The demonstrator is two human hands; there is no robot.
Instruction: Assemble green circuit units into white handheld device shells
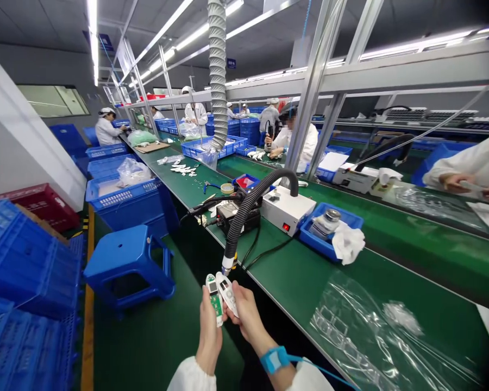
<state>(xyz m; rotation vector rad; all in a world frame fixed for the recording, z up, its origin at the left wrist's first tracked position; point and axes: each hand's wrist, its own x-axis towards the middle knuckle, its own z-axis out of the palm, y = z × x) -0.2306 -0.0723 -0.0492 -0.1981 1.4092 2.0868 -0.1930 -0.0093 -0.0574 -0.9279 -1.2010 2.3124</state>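
My left hand (209,325) is closed on a white handheld device half with a green circuit board (214,298) and a small screen, its inner side facing me. In my right hand (246,309) is a white oval cover (227,294) with a dark window and round buttons. The two pieces are held side by side, nearly touching at the top. Just above them ends the metal-tipped nozzle (227,266) of a black flexible hose (248,209). A blue wrist strap (274,360) with a cord is around my right wrist.
The hose rises from a white box (288,210) with a red switch on the green bench (277,277). Beside it, a blue tray (330,251) holds a metal-topped bottle and white cloth. Clear plastic bags (362,331) lie at right. A blue stool (124,255) stands left. Several co-workers sit farther off.
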